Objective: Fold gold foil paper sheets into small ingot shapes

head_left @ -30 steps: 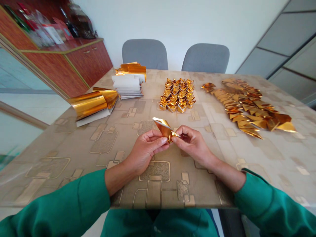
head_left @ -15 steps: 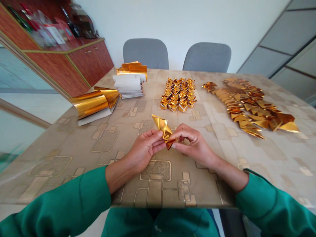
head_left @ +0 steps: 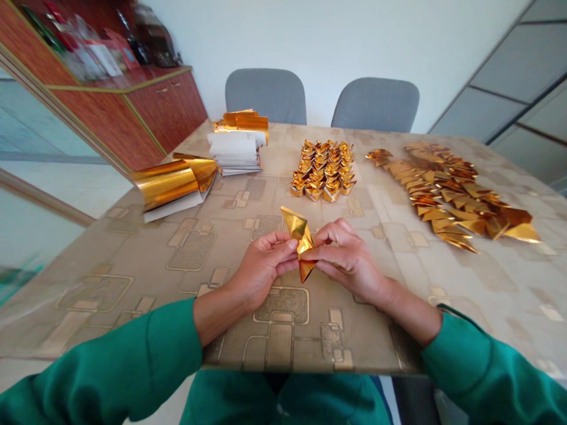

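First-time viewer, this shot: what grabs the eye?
Probably the shiny folded gold piece held between the left hand and right hand, front and centre above the patterned table. Next, the tight block of gold shapes just beyond the hands, and the sprawling spread of flatter gold pieces on the table's right. The curled gold sheets shine at the left.

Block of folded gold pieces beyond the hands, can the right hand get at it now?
Likely yes: nothing visible stands between the right hand and the block, though that hand is holding the gold foil piece.
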Action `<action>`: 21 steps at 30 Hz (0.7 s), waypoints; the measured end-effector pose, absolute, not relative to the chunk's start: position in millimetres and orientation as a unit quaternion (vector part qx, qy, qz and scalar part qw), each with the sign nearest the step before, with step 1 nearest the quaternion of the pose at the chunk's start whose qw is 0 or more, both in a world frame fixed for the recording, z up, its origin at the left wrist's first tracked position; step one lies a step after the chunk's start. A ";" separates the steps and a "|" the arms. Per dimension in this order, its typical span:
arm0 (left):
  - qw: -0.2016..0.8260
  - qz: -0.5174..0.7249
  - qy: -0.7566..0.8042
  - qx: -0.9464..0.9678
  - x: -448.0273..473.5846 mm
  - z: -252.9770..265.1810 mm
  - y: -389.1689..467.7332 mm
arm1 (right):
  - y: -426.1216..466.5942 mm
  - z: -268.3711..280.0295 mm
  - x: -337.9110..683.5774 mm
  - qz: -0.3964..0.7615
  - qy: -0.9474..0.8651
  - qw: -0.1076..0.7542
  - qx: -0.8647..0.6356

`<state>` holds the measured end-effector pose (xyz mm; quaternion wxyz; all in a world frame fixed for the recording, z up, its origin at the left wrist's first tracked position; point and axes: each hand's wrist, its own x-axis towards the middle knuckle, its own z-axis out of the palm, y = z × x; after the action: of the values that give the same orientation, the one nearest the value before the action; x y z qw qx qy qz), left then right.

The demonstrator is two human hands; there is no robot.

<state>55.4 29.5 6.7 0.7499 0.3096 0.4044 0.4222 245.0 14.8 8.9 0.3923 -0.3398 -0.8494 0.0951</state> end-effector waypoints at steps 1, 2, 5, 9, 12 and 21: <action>0.738 0.433 0.404 0.322 55.7 6.8 28.7 | 14.5 9.4 244.5 0.115 -0.845 0.396 -0.340; 0.727 0.444 0.405 0.331 56.0 7.2 27.9 | 14.0 9.8 243.6 0.140 -0.835 0.404 -0.345; 0.705 0.466 0.407 0.346 57.5 8.9 25.4 | 11.5 9.3 238.3 0.223 -0.780 0.442 -0.383; 0.696 0.475 0.395 0.366 59.2 9.6 22.6 | 8.1 6.0 227.4 0.309 -0.691 0.474 -0.450; 0.687 0.486 0.391 0.373 59.6 8.5 21.8 | 7.4 3.7 221.4 0.370 -0.629 0.486 -0.481; 0.671 0.482 0.398 0.399 59.4 10.6 21.0 | 8.7 1.8 219.8 0.382 -0.602 0.493 -0.499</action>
<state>59.4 21.0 10.6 0.6710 0.3992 0.3977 0.4819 219.8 8.7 1.8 0.4929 -0.4995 -0.6016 0.3816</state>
